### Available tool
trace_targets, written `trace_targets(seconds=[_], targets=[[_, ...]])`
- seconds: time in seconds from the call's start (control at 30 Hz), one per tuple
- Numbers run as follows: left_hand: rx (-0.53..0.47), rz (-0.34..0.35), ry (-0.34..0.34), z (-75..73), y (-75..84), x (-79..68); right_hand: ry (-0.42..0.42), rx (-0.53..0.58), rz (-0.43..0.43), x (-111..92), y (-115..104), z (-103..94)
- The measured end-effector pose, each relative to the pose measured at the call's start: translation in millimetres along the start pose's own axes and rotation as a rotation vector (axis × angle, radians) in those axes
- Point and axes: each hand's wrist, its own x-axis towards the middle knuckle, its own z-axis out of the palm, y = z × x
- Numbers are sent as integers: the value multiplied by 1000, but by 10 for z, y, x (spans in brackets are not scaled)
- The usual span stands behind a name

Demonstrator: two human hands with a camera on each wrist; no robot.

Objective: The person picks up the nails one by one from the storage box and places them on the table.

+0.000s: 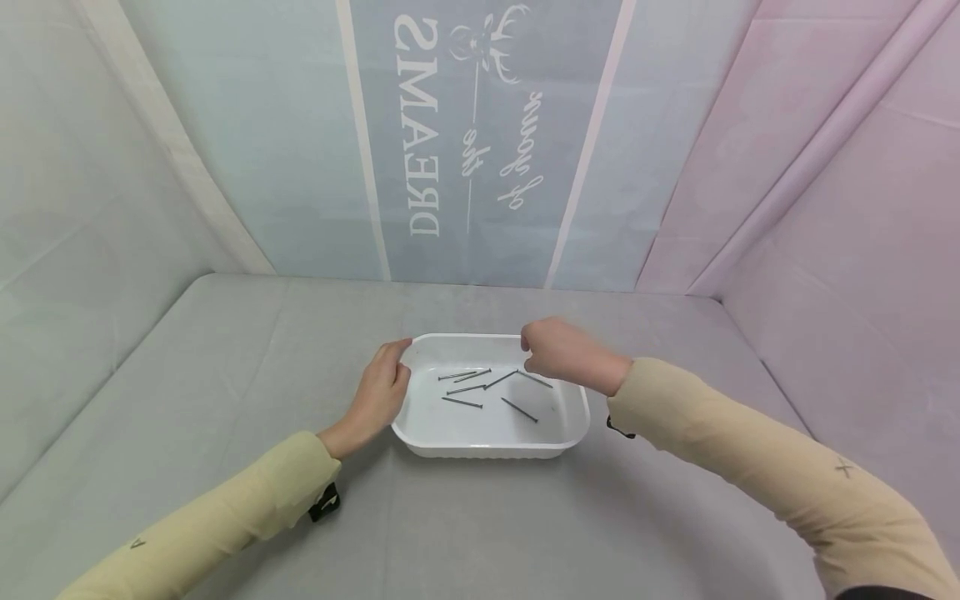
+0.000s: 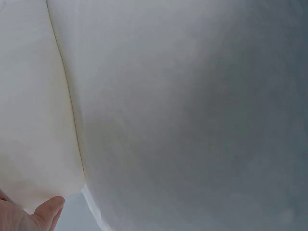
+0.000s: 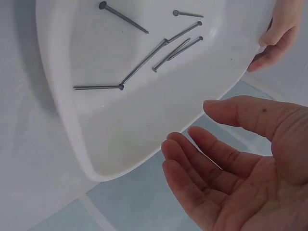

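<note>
Prob. steady-&-reach step: L hand (image 1: 379,390) pinches tray (image 1: 480,451) by L rim; R hand (image 1: 566,353) near far R rim, grip empty, thumb & fingers apart. Nails (image 1: 520,410) loose in tray; next likely needs fingertip pinch on one.

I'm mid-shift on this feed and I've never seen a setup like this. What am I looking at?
There is no machine here: these are a person's two bare hands. The head picture comes from a camera worn on the head, looking forward and down; the other two come from a camera on each wrist. On the grey surface sits a white tray with seven nails lying loose in it. The left hand holds the tray's rim at one end. The right hand is by the opposite end, fingers loosely bent, holding nothing. The left wrist picture shows little of the work.
</note>
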Motion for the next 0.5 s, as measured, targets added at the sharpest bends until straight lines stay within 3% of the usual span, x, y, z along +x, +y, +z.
trace_targets(seconds=[0.5], targets=[[-16, -7, -1, -19, 2, 5, -31, -1, -43, 79, -201, 22]])
